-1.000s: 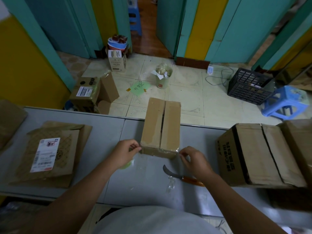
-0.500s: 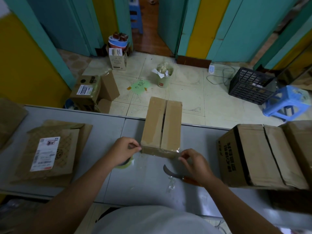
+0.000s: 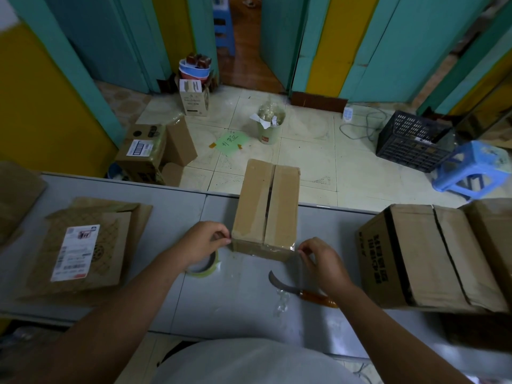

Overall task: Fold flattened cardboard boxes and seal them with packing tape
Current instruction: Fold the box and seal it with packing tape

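Under left hand (image 3: 203,242), half-hidden tape roll (image 3: 205,269)

L grip (image 3: 203,242), R grip (image 3: 322,261): curled-finger pinch, arms fwd.

Small packing/shipping workrm: grey surface (image 3: 166,206) w/ cardboard boxes (image 3: 415,259), labelled mailers (image 3: 83,250), tape roll (image 3: 203,271) & knife (image 3: 299,291); tiled floor (image 3: 304,151) w/ more parcels (image 3: 141,151), black crate (image 3: 410,139), plastic stool (image 3: 476,167).
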`<action>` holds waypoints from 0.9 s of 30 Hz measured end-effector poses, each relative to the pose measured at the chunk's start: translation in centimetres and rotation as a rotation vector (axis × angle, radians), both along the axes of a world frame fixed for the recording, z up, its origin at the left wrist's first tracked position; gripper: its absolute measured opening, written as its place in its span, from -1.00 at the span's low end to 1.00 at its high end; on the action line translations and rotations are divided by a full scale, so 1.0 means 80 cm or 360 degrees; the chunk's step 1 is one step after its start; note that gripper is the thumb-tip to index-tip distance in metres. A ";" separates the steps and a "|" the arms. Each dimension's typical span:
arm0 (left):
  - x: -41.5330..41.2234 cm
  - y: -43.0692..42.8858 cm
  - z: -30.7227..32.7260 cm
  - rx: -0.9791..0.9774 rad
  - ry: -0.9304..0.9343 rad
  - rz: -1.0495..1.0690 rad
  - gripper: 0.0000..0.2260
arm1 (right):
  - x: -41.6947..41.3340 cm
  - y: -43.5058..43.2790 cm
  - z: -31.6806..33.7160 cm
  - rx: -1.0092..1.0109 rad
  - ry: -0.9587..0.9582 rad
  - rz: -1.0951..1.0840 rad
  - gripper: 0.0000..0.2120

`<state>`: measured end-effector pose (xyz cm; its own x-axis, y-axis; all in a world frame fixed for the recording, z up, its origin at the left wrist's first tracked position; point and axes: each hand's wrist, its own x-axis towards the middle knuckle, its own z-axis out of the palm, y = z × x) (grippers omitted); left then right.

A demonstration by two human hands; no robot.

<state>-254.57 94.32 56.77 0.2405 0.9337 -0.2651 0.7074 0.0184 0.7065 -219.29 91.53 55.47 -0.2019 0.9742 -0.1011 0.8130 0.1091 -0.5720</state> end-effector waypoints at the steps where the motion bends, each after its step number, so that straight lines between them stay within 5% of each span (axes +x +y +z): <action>1: -0.002 0.003 0.002 -0.0007 0.0034 -0.0060 -0.96 | -0.002 0.004 0.001 0.0012 -0.0023 0.0026 -0.91; 11: -0.001 0.014 0.015 0.0114 0.0252 -0.0424 -0.98 | -0.007 0.020 0.005 0.0002 0.0034 -0.0130 -0.93; 24: 0.009 0.005 0.009 0.0168 0.0226 -0.0438 -0.96 | -0.025 -0.004 0.015 -0.0192 0.0366 -0.0416 -0.80; 27: 0.016 0.000 0.009 0.0189 0.0197 -0.0412 -0.96 | -0.037 0.001 0.029 -0.0226 0.0384 -0.0494 -0.51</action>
